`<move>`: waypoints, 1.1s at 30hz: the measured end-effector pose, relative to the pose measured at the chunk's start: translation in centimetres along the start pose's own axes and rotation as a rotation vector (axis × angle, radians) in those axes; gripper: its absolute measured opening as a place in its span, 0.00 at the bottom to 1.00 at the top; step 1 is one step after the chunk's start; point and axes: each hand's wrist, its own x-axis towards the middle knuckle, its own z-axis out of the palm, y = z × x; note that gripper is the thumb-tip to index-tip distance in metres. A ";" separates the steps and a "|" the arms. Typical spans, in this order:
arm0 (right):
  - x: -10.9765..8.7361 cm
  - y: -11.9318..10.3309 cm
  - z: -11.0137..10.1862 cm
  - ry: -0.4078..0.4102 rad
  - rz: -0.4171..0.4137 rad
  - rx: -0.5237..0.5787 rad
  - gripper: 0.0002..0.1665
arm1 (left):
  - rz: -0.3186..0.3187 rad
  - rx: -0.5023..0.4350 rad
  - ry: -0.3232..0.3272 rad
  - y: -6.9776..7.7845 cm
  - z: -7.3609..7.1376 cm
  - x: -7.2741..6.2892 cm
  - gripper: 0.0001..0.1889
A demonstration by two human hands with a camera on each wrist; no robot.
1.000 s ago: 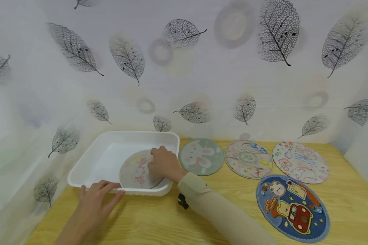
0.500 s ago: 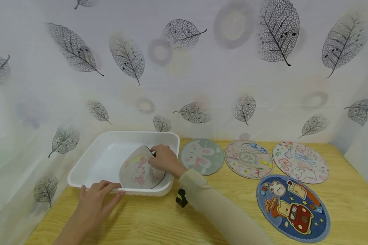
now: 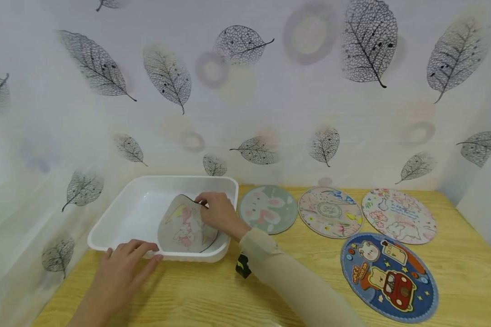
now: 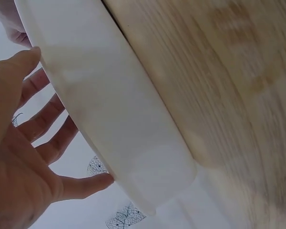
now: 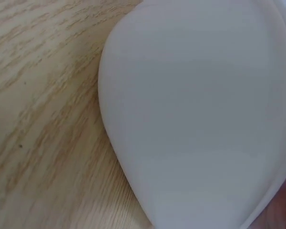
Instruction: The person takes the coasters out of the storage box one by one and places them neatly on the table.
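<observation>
In the head view, a white plastic basin point(image 3: 135, 218) stands on the table with a round pale mat point(image 3: 177, 229) printed with pink cartoon animals inside it. My right hand point(image 3: 218, 213) pinches the mat's far right edge, which bends upward while its near part stays low in the basin. At the near rim, my left hand point(image 3: 124, 268) holds the basin, thumb outside and fingers over the edge. The left wrist view has the thumb point(image 4: 26, 62) and fingers against the rim. The right wrist view is mostly the basin's outer wall point(image 5: 195, 109); the right hand barely shows.
Right of the basin, a green bunny mat point(image 3: 268, 210), a floral mat point(image 3: 348, 222) and a pink-white mat point(image 3: 397, 231) lie in a row. Nearer lies a blue mat point(image 3: 364, 284) with a red car. A leaf-printed curtain point(image 3: 282, 100) hangs behind the wooden table point(image 3: 196, 295).
My right hand has pinched the pale mat and lifted its far right edge, which was flat one second ago and now bends up to the left. My left hand stays at the rim.
</observation>
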 end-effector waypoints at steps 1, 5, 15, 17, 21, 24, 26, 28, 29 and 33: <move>0.0 0.0 0.0 0.009 -0.010 -0.005 0.19 | -0.003 0.003 -0.008 0.1 -0.1 0.0 0.12; -0.1 -0.2 -0.2 0.002 -0.033 -0.041 0.18 | -0.005 0.021 -0.017 0.1 -0.1 0.2 0.12; -0.5 -0.3 -0.2 -0.015 -0.037 -0.125 0.28 | -0.022 0.017 -0.064 0.2 -0.2 0.4 0.11; -0.5 -0.2 -0.2 0.018 -0.062 -0.119 0.25 | -0.036 0.011 -0.080 0.2 -0.2 0.4 0.11; -0.6 -0.2 -0.3 0.066 -0.103 -0.092 0.21 | -0.062 0.010 -0.107 0.3 -0.4 0.5 0.10; -0.7 -0.2 -0.5 0.080 -0.119 -0.042 0.19 | -0.075 0.009 -0.124 0.4 -0.4 0.5 0.09; -0.8 -0.3 -0.7 0.084 -0.126 -0.005 0.19 | -0.080 0.004 -0.132 0.4 -0.5 0.5 0.09; -0.9 -0.4 -0.9 0.091 -0.130 0.031 0.18 | -0.087 0.004 -0.141 0.4 -0.5 0.5 0.09; -0.9 -0.5 -1.0 0.093 -0.130 0.051 0.18 | -0.091 0.003 -0.146 0.4 -0.5 0.5 0.09; -1.1 -0.9 -1.3 0.096 -0.113 0.124 0.17 | -0.095 0.003 -0.150 0.5 -0.6 0.5 0.09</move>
